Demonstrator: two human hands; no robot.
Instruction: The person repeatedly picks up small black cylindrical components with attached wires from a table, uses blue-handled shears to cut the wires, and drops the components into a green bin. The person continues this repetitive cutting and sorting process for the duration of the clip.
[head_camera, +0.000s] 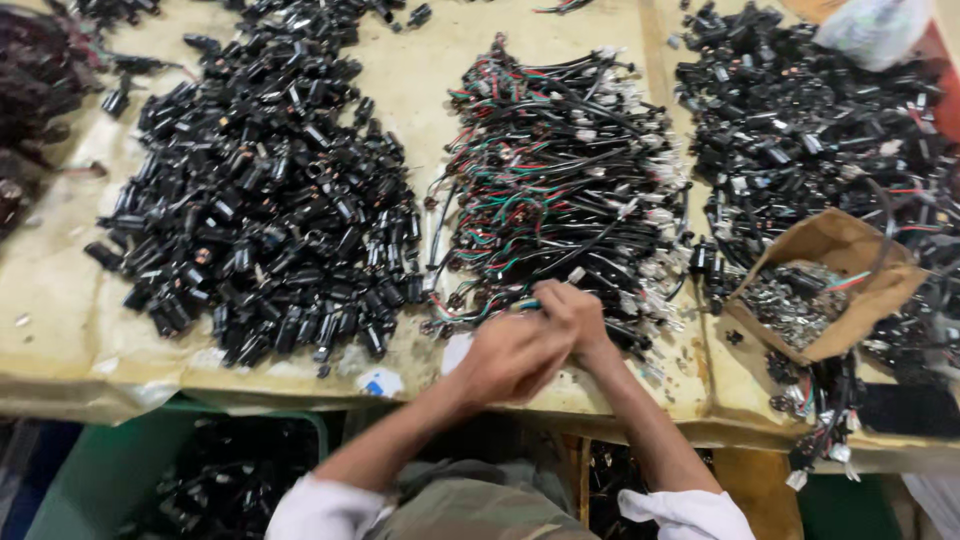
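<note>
Both hands meet at the near edge of the big heap of thin red, green and black wire leads with small pale end connectors (560, 180), which lies in the middle of the tan paper-covered counter (60, 320). The left hand (512, 355) is curled closed, and the right hand (572, 310) is pinched shut against it. Between them sits 1 small piece with a green wire (527, 304) poking out toward the heap; what exactly each grip holds is hidden by the fingers.

The leads look light, limp and springy, and they lie tangled, so I judge that pulling 1 by its loop would drag its neighbours along. The firmer place to take hold is the stiff connector end, pinched between thumb and forefinger. The bare metal tips look fine enough to bend under rough handling.

Left of the heap lies a wide pile of small black plastic housings (260, 210): hard, light and smooth, likely to slip or scatter. Right of the heap lies a second black pile (800, 120), and nearer the person a torn brown paper bag of small silvery metal parts (810, 300). Below the counter edge, left of the hands, a green bin (110, 470) holds more dark parts.
</note>
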